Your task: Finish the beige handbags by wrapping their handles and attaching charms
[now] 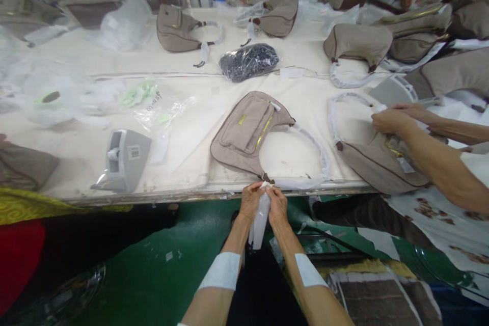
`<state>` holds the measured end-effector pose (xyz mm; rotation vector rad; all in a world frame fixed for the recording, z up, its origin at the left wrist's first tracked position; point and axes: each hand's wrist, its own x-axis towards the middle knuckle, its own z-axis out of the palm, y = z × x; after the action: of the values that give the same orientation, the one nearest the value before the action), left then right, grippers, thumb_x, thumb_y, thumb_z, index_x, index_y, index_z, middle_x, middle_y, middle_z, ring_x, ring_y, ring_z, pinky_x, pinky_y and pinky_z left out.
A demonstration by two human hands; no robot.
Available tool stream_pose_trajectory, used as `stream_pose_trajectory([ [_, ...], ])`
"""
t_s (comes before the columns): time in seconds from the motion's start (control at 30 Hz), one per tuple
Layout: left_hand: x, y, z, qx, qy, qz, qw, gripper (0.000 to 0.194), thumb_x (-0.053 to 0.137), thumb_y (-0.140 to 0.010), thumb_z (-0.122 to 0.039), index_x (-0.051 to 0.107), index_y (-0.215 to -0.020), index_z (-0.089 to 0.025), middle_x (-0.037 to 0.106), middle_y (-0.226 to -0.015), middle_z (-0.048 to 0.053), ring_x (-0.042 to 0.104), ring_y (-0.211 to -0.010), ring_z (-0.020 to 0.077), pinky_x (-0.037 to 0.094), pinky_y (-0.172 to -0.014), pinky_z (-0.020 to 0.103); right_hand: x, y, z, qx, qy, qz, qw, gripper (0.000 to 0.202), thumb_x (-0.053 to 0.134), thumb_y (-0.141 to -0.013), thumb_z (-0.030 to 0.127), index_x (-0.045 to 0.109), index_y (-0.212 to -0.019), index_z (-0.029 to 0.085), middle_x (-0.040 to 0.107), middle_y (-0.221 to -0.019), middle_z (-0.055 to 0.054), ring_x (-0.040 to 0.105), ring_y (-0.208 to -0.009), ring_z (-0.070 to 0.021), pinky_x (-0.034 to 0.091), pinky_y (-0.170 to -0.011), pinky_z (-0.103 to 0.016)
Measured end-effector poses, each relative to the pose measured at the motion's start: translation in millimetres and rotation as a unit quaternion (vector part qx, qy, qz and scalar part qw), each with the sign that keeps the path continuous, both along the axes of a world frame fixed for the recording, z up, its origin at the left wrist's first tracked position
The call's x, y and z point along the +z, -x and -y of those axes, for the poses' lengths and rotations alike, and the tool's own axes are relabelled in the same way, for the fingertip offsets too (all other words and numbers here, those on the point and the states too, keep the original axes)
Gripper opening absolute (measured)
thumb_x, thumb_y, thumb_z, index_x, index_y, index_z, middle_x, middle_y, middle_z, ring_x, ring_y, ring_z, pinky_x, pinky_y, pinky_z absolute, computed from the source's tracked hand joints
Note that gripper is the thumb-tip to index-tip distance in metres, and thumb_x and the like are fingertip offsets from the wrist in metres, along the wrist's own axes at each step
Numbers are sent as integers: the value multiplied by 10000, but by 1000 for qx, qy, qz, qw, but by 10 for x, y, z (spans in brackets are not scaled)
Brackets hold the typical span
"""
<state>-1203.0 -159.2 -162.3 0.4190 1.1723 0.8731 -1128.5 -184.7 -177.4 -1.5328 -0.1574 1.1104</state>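
A taupe handbag (237,132) with a front pocket and gold zip lies at the table's front edge. Its strap (323,155), wrapped in white paper or foam, loops to the right. Just below the bag's lower corner, my left hand (250,201) and my right hand (277,205) meet with fingers closed. Between them they pinch the top of a white paper wrapping (260,219), which hangs down over the table edge near the strap's end fitting. What lies inside the wrapping is hidden.
Left of the bag stands a grey tape dispenser (128,158). Behind it lies a plastic-wrapped dark bundle (249,61). At right, a co-worker's hands (397,118) work over another taupe bag (382,163). Several more bags and people line the far side.
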Motion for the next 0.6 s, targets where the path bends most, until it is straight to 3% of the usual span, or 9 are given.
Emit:
stream_pose_trajectory([
  [0.17, 58, 100, -12, -62, -8, 12, 998, 344, 711, -546, -230, 712, -876, -133, 710, -742, 47, 570, -630, 144, 422, -638, 267, -51, 8, 12, 7, -6, 13, 1000, 260, 724, -557, 378, 633, -627, 145, 521, -727, 32, 504, -679, -96, 421, -626, -235],
  [0.33, 46, 190, -17, -76, 4, -7, 997, 372, 688, -570, -201, 698, -935, -136, 710, -760, 50, 560, -662, 142, 412, -673, 271, -95, -14, 50, 22, -9, 37, 999, 293, 710, -575, 417, 651, -662, 143, 540, -754, 17, 506, -691, -106, 419, -615, -233],
  [0.47, 22, 259, 37, -77, 31, 5, 997, 402, 664, -666, -332, 647, -1041, -190, 704, -858, 40, 584, -740, 150, 419, -703, 270, -143, -37, 50, 24, 1, 53, 998, 312, 708, -564, 435, 654, -664, 145, 562, -721, 11, 507, -684, -114, 416, -608, -236],
  [0.6, 56, 287, 125, -77, 29, 48, 995, 371, 618, -710, -452, 666, -954, -177, 695, -859, 50, 584, -741, 156, 416, -657, 258, -152, -27, 45, 17, 8, 59, 998, 304, 718, -547, 426, 655, -659, 151, 574, -716, 16, 512, -674, -112, 419, -614, -242],
])
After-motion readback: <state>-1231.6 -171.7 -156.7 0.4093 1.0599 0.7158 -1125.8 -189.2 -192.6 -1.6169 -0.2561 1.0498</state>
